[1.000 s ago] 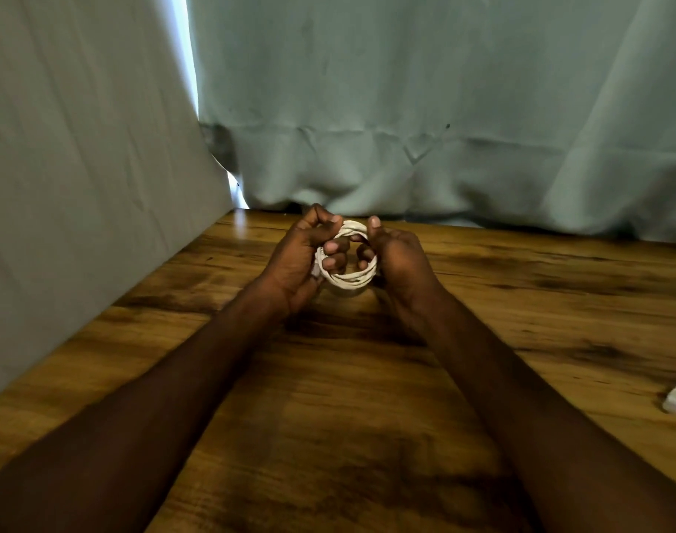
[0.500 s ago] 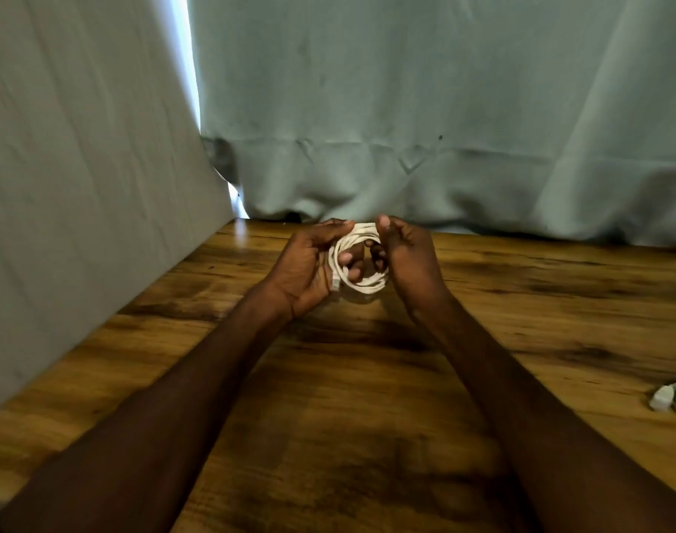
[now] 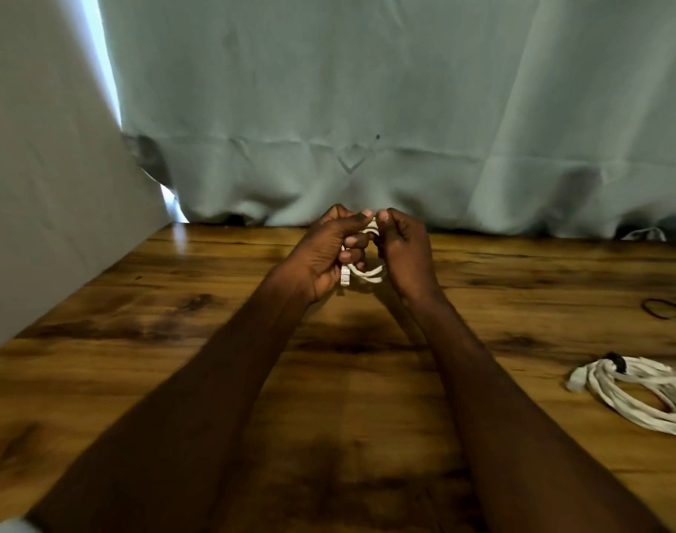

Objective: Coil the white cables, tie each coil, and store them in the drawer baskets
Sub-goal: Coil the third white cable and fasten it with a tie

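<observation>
Holding a small white coil up between both hands, you are in the middle of the coiling-and-tying step, above the far part of the wooden table. Your left hand has its fingers curled round the left side of the coil, with a clear plug sticking down below them. Your right hand grips the right side, thumb pressed on top next to your left thumb. The loops look gathered, and no tie shows on this coil, though your fingers hide most of it.

To your right, well apart, lies a finished bundle on the table, cinched by a dark band. Beyond it, near the right edge, thin dark loops rest on the wood; they are probably spare ties, but they are too small to be sure.

The next move likely calls for keeping the coil pinched in your left hand while your right lets go and reaches for a tie. Keep the pinch firm, or the loops may spring loose. No drawer or basket is in sight, so storing comes later.
</observation>
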`<state>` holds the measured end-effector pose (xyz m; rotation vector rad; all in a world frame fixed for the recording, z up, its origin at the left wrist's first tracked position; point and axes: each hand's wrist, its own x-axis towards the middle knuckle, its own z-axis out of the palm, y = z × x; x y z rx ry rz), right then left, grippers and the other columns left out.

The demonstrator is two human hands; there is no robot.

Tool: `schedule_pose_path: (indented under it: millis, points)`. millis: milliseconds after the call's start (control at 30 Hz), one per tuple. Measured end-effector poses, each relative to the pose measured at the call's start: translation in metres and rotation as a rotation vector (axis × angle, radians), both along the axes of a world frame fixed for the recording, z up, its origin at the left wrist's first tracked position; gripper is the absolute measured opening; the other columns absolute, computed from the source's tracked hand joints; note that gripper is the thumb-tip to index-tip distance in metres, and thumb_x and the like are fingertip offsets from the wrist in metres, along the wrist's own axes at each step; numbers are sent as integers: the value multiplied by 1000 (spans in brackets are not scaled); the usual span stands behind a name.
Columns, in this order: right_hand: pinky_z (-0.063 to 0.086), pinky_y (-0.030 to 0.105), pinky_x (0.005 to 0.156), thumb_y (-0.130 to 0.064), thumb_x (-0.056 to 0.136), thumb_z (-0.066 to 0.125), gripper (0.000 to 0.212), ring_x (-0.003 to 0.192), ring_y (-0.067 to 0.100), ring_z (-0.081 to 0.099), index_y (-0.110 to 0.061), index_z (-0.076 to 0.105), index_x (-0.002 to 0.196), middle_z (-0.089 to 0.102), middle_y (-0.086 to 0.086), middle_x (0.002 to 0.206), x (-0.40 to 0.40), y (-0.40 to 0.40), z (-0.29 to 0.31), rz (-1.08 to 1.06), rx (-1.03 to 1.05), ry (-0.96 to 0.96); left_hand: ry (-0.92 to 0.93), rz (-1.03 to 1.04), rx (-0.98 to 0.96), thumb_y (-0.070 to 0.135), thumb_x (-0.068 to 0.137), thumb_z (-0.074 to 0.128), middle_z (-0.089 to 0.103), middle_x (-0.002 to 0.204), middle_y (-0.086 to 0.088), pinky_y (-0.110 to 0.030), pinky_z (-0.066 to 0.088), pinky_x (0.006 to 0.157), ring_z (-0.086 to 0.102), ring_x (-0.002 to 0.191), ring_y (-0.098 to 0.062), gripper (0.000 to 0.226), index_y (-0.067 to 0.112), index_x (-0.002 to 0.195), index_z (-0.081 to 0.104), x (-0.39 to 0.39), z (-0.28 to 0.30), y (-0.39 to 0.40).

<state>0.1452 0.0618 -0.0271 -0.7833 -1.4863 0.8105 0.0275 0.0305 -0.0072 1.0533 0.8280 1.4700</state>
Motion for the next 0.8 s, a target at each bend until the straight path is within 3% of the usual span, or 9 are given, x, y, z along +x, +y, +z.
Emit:
schedule_pose_path:
  millis: [67,167,300,433,567,700,800]
  points:
    - [44,31,59,-25,106,50,38,59,18,58,-9,60,73,62,5,67,4,5,-3,-6,-58,39,-17,49,21,12,101,59,31,57,-1,-25,30,45,25,36,-6,34,22,77,37,9,-7,7]
    - [55,44,54,-34,103,52,38,65,38,70,-8,69,79,71,18,75,-2,8,-7,26,-143,101,-105,91,48,11,101,59,34,52,3,-23,27,45,25,36,-6,35,22,76,37,15,-18,11]
    - [52,33,71,-38,106,52,30,82,17,67,-16,71,98,72,3,90,-2,2,-6,-208,-37,37,-191,91,66,9,101,58,33,51,4,-23,27,45,24,36,-6,37,23,75,35,14,-21,7]
    - [48,31,79,-23,105,53,24,93,22,68,-12,75,101,75,5,97,14,-12,7,-467,-6,134,-216,81,83,8,101,58,33,49,5,-21,27,43,25,33,-5,37,23,76,35,24,-16,-2]
    - [54,31,85,-12,96,57,20,90,17,70,-12,77,96,77,1,93,54,-35,15,-522,39,124,-187,45,110,8,99,60,33,50,5,-20,28,43,25,35,-5,35,23,77,38,58,-12,-14]
    - [55,31,86,-15,92,56,21,88,13,71,-15,77,92,77,-4,89,120,-59,13,-565,89,9,-134,-8,131,9,98,63,37,50,5,-19,33,44,30,36,-5,28,19,80,44,108,-6,-31]
    - [55,32,83,-16,93,57,22,87,12,72,-18,78,94,77,-5,89,172,-70,17,-657,70,-71,-109,-43,132,9,98,63,41,50,5,-26,27,47,31,37,-6,25,17,83,45,149,-6,-34]
